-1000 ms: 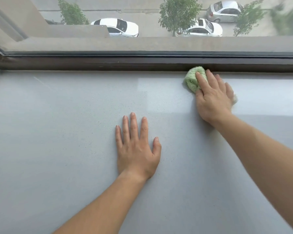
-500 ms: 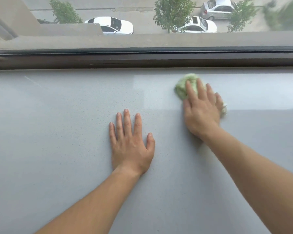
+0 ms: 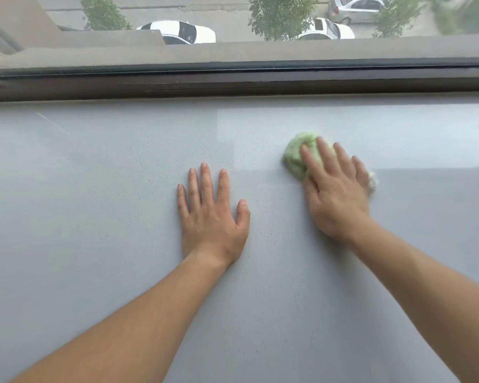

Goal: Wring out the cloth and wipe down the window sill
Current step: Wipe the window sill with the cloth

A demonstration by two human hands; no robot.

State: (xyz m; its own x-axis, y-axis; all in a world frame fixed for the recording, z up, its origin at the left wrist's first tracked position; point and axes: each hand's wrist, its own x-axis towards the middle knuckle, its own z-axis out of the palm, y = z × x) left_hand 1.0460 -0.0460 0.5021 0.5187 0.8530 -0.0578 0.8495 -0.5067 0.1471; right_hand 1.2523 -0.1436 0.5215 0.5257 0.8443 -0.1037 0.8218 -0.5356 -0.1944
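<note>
Pressing down on a bunched pale-green cloth (image 3: 296, 157), the right hand (image 3: 338, 197) lies on top of it with fingers (image 3: 325, 154) stretched forward and slightly spread. Its grip is loose rather than clamped, the hand flat over the wad and not curled round it. The hand and cloth are a little blurred. The cloth sits on the grey speckled window sill (image 3: 94, 203), right of centre, well apart from the dark window frame (image 3: 233, 84) that runs along the sill's far edge. Most of the wad shows beyond the fingertips and to the left of the hand, and a small whitish tuft pokes out past the little-finger side. It lies within a brighter patch of light on the sill, close to that patch's lower border. The left hand (image 3: 213, 217) rests palm-down on the bare sill just left of the right one, not touching the cloth. Its grip is apart, with fingers straight and close together, thumb out to the side, holding nothing. Both forearms are bare and reach in from the near edge. Through the glass, beyond a concrete ledge (image 3: 288, 52), are two white cars (image 3: 183, 31), a silver car (image 3: 354, 6) and several small trees (image 3: 282, 15).
</note>
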